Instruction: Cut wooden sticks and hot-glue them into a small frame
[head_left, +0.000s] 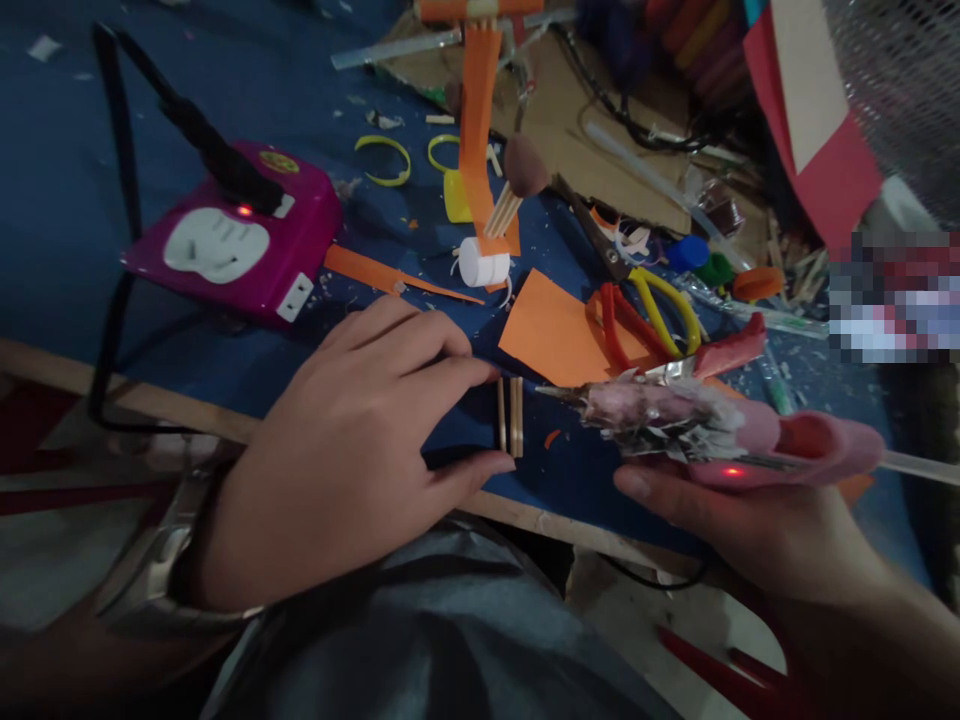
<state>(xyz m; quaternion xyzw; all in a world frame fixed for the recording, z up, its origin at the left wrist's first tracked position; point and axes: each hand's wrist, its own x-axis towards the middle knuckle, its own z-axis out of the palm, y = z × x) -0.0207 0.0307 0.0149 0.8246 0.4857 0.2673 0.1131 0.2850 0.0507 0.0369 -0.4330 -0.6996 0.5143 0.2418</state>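
My left hand (367,420) holds short wooden sticks (511,415) on the blue tabletop, the index fingertip at their far ends and the thumb at their near ends. The sticks lie side by side, with a narrow gap between some of them. In my right hand (757,525) is a pink hot glue gun (675,425), its front wrapped in tattered foil and a small red light glowing. The gun's metal nozzle points left, just right of the sticks without touching them. A clear glue stick (919,466) pokes out of its rear.
A magenta power socket box (300,235) with a black plug stands at left. Ahead lie orange paper (547,325), scissors (660,310), a white cylinder (484,262), yellow rings (384,160) and bottle caps (757,283). The table's wooden edge (555,522) runs close to me.
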